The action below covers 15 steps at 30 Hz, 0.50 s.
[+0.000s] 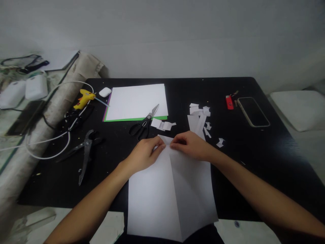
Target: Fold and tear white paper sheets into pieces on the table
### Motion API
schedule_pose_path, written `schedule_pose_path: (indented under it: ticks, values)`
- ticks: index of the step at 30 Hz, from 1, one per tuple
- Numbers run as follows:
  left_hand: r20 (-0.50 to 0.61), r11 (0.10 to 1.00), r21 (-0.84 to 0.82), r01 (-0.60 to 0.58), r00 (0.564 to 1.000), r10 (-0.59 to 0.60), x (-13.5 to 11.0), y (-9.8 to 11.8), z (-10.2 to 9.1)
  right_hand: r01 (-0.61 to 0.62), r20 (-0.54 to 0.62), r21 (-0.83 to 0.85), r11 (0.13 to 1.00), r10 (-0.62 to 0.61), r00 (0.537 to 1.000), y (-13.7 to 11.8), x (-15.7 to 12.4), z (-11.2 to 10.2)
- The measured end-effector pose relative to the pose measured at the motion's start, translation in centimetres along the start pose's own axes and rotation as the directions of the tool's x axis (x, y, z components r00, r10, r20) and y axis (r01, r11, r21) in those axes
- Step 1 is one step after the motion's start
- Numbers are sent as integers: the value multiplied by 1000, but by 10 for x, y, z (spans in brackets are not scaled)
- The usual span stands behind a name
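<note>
Well left of the sheet (152, 200) we saw a glue gun (85, 98) and, nearer to us, pliers (87, 146), neither in use. Beyond the sheet and to its left lay a paper stack (134, 101), flat, with no crease or cut that we could see. Scissors (145, 126) rested with their tip over that stack, unheld. Our left hand (146, 152) pinched the sheet's far edge, thumb and fingers drawn close. Just past that edge lay scraps (165, 126) — some cutting, we judged, was already done, though we could not tell from which paper. The sheet itself ran toward us with one long crease down its length, so that fold was in; its halves spread open and we saw no cut in them, so we judged the folding unfinished. Our right hand (191, 145) pinched the same far edge across the crease, fingertips narrow. Beyond the sheet's right half lay offcuts (195, 122) — and, farther right, a lighter (229, 102) and a phone (254, 112).
</note>
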<state>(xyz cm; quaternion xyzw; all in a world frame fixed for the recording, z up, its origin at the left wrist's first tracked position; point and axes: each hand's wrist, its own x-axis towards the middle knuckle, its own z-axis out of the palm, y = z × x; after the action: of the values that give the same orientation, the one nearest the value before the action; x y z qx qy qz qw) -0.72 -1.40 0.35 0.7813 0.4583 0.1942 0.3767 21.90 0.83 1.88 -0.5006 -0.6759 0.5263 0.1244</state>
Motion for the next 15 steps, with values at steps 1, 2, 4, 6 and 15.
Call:
schedule_pose_path:
  ticks: [1,2,4,6,15]
  values:
    - [1,1000,5,-3,1000,3,0,0,0,0,1,1,1000,0,1000,0,0,0]
    - [1,1000,9,-6,1000,6,0,0,0,-1,1,2,1000,1,1000,0,0,0]
    - [4,1000,20,-9,1000,9,0,0,1,-6,4,1,1000,6,1000,-1,-1,0]
    - [7,1000,30,-9,1000,9,0,0,1,-17,3,-4,1000,17,1000,-2,-1,0]
    - [-22,998,64,-18,1000,19,0,-2,1,17,-37,-74,997,-20,999,-5,-3,0]
